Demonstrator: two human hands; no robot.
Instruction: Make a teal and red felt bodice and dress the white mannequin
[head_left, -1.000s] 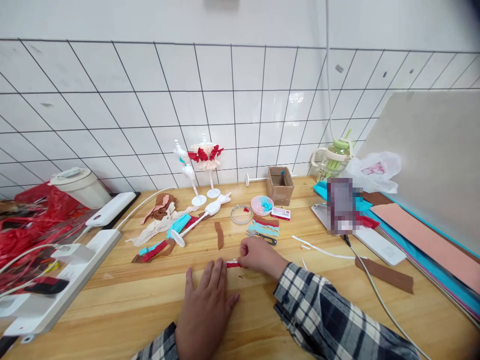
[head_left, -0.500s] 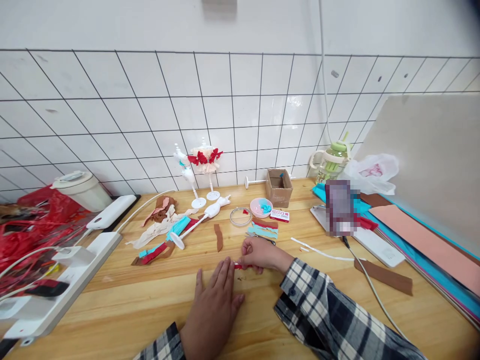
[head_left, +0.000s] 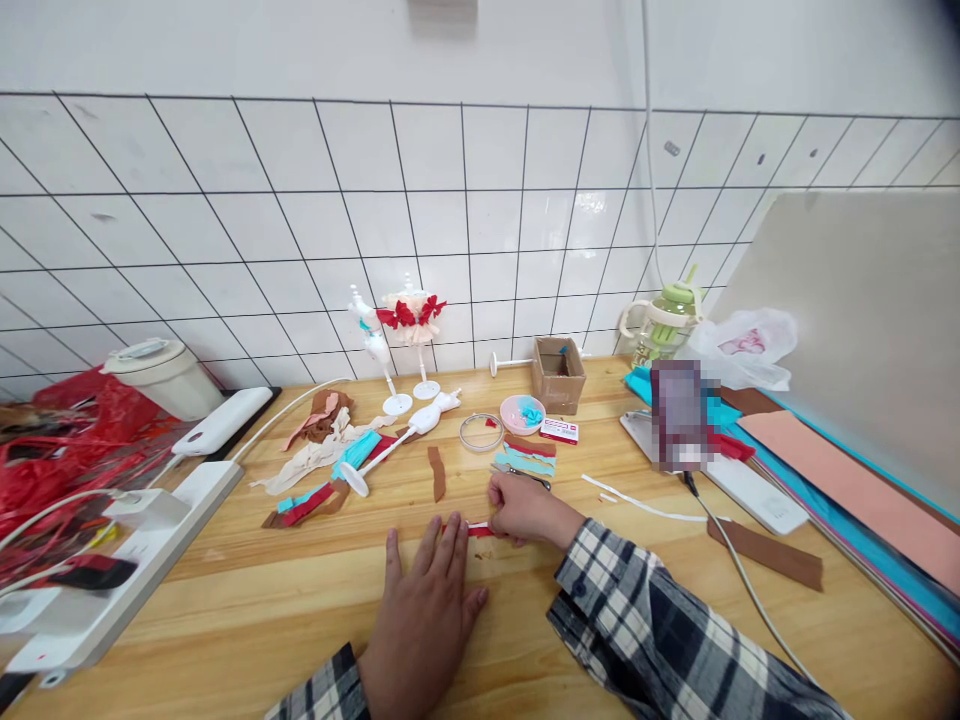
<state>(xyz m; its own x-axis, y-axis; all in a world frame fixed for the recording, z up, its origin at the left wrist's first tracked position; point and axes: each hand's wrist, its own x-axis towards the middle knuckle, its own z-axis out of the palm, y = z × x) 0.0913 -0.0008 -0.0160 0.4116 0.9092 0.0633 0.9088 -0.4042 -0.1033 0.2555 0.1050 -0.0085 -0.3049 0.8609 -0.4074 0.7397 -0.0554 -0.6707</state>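
My left hand lies flat on the wooden table, palm down and fingers stretched out. Its fingertips touch the left end of a small red strip, which looks like crepe paper or cloth. A narrow white strip runs along the red one's upper edge. My right hand is closed at the right end of both, fingers curled and pinched on the white strip; the fingertips are partly hidden. Just behind it, small scissors lie partly covered beside light blue strips. A brown strip is further left.
Behind lie a metal ring, a pink dish and a cardboard box. Two small white mannequins stand by the wall; another lies down. A long white strip and a cable cross the right side.
My right hand has shifted slightly right along the red strip, showing more of the red and white between the hands. My left hand stays flat, nearly unmoved.
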